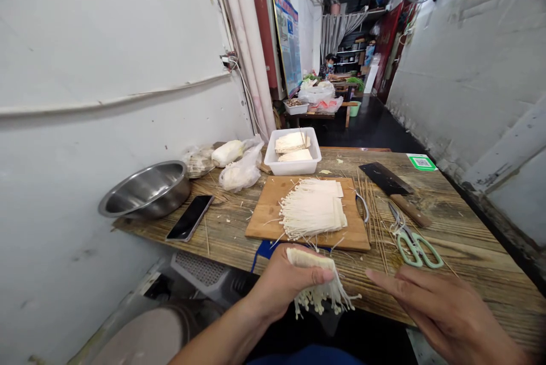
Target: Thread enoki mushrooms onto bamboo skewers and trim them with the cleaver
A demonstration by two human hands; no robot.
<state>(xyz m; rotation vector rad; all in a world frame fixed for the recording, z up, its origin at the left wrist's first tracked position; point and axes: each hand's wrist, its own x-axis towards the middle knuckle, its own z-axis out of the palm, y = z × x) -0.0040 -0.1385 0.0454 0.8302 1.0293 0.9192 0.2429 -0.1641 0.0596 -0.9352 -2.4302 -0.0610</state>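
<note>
My left hand is closed around a bunch of enoki mushrooms, cut end up and caps hanging down, just in front of the table edge. Off to the right, my right hand has its index finger stretched toward the bunch and nothing visible in it; its other fingers are partly hidden. Beyond the left hand, a wooden cutting board carries a fanned pile of enoki. Bamboo skewers lie along the board's right side, with green-handled scissors past them.
A cleaver lies on the right of the wooden table. Behind the board, a white tub holds pale flat pieces. Bagged mushrooms, a steel bowl and a phone are on the left. A person sits far back.
</note>
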